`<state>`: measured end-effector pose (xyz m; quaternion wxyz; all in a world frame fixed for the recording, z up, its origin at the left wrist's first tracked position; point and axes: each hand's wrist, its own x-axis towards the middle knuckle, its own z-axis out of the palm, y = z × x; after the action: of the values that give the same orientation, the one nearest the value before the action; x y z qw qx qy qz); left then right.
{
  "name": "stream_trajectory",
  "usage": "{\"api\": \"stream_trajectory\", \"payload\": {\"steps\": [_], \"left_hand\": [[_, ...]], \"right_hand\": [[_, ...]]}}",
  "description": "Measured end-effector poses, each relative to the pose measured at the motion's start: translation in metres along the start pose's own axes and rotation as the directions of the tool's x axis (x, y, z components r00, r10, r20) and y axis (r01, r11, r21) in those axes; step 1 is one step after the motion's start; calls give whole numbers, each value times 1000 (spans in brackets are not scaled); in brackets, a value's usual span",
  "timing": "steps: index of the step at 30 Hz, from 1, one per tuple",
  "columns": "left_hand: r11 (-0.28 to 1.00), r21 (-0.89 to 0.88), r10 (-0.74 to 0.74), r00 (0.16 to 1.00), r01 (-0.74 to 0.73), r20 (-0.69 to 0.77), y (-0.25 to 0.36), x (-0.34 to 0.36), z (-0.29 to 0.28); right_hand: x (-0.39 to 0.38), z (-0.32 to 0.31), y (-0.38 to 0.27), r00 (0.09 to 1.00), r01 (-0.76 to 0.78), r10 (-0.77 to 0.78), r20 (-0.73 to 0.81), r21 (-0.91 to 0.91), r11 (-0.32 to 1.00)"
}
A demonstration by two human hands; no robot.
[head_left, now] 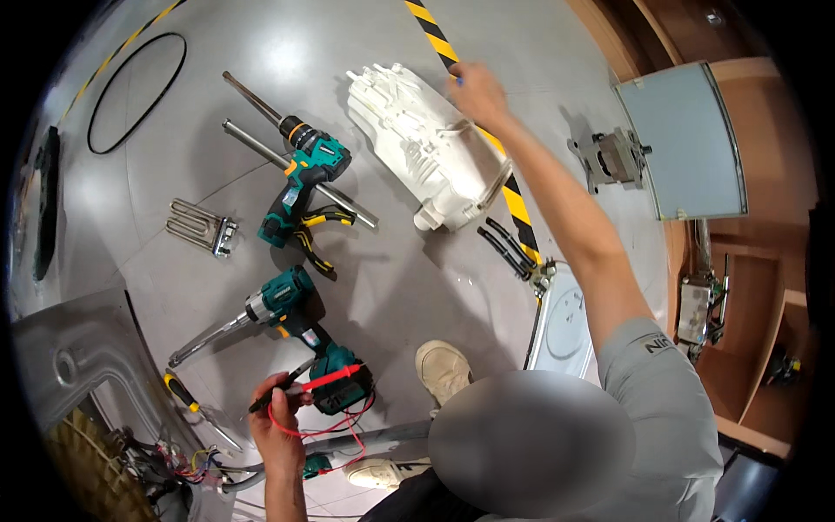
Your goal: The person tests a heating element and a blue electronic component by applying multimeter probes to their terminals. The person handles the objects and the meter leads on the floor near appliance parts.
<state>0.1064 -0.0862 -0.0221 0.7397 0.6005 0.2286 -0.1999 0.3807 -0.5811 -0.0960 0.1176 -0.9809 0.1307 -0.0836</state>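
L hand (pixel 277 433) gripping, close in; R arm (pixel 570 213) stretched well fwd, almost straight; R hand (pixel 480 94) part-curled.

Your surroundings: a workshop, apparently for appliance repair. Before you on the tiled floor (pixel 383 300): green cordless drill (pixel 320 159), cordless impact wrench (pixel 280 296), yellow-and-black pliers (pixel 329 216), tubular heating element (pixel 198 226), black drive belt (pixel 185 54), striped hazard tape (pixel 433 33). In your grasp: red test probe (pixel 330 378).
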Motion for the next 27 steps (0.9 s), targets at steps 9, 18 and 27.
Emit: {"api": "stream_trajectory", "payload": {"steps": [9, 18, 27], "left_hand": [[988, 72, -134, 991, 134, -4, -4, 8, 4], [990, 102, -105, 994, 102, 28, -2, -1, 3], [997, 61, -39, 998, 36, 44, 3, -35, -12]], "right_hand": [[80, 88, 98, 912, -132, 183, 368, -159, 978], [28, -13, -8, 906, -406, -171, 388, 910, -81], [-90, -70, -132, 659, -624, -725, 202, 684, -377]]}}
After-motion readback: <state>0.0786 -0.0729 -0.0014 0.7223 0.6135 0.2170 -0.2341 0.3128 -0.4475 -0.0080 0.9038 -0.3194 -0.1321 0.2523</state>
